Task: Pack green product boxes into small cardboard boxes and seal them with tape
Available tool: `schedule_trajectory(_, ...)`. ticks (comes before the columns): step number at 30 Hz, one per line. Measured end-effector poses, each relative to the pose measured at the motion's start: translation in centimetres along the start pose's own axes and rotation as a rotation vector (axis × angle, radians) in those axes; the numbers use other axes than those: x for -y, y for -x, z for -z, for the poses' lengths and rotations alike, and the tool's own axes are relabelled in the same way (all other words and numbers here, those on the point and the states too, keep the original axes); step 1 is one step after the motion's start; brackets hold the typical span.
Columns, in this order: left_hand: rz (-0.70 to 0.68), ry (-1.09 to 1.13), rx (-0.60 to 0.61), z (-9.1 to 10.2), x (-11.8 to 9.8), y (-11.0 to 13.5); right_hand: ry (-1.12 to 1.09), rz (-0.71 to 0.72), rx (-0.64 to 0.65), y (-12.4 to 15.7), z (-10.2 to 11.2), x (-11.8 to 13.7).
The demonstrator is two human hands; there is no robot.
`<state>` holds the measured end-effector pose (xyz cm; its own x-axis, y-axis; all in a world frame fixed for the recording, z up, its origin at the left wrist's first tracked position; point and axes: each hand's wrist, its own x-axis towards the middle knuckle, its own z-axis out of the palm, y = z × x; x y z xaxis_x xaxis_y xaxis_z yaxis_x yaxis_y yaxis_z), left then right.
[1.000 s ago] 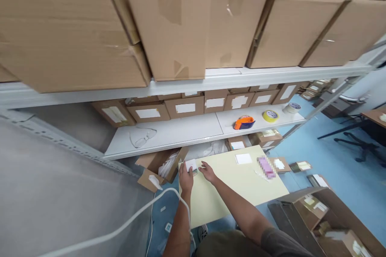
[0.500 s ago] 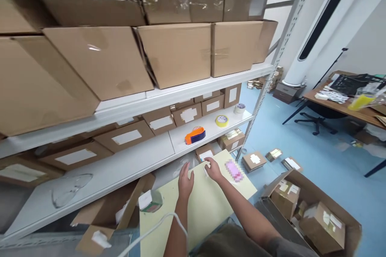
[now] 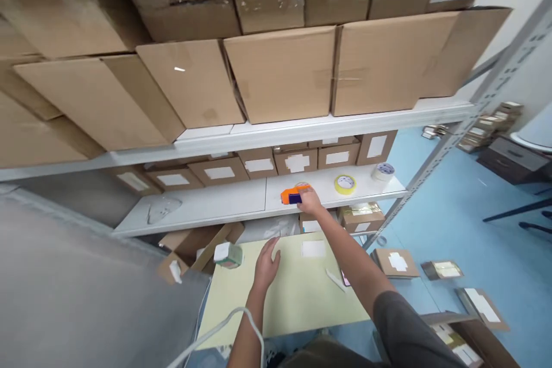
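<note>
Standing before a tall metal shelving rack (image 3: 435,155), I see its upper levels packed with large brown cartons (image 3: 280,75), all taped shut, so their contents stay hidden. On the lower shelf (image 3: 224,204) a row of smaller labelled boxes (image 3: 259,164) lines the back, closed as well. Below me sits the pale yellow table (image 3: 293,299), pushed up close under that shelf. Just left of the table an open cardboard box (image 3: 194,244) lies on the floor with its flaps spread; I cannot make out what is inside. On the blue floor to the right lie several flat small parcels (image 3: 397,263), and one more small box (image 3: 361,217) sits under the shelf.

My right hand (image 3: 309,200) reaches out to the shelf and closes over the orange tape dispenser (image 3: 291,196), gripping its right end. Near it on the same shelf lie a yellow tape roll (image 3: 345,184) and a white tape roll (image 3: 382,171), well apart from my fingers. My left hand (image 3: 267,264) rests open and flat on the table, holding nothing. Near it, at the table's left corner, stands a small greenish box (image 3: 228,255) with a white top. A white label (image 3: 313,248) lies flat on the table between my arms.
</note>
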<state>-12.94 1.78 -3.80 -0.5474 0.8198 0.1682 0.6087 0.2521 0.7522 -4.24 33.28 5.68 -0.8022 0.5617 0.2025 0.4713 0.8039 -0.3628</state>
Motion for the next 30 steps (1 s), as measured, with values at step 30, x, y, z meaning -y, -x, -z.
schedule_trajectory(30, 0.113, 0.262, 0.129, 3.1, 6.6, 12.4, -0.008, -0.203, 0.183, 27.5, -15.3, 7.9)
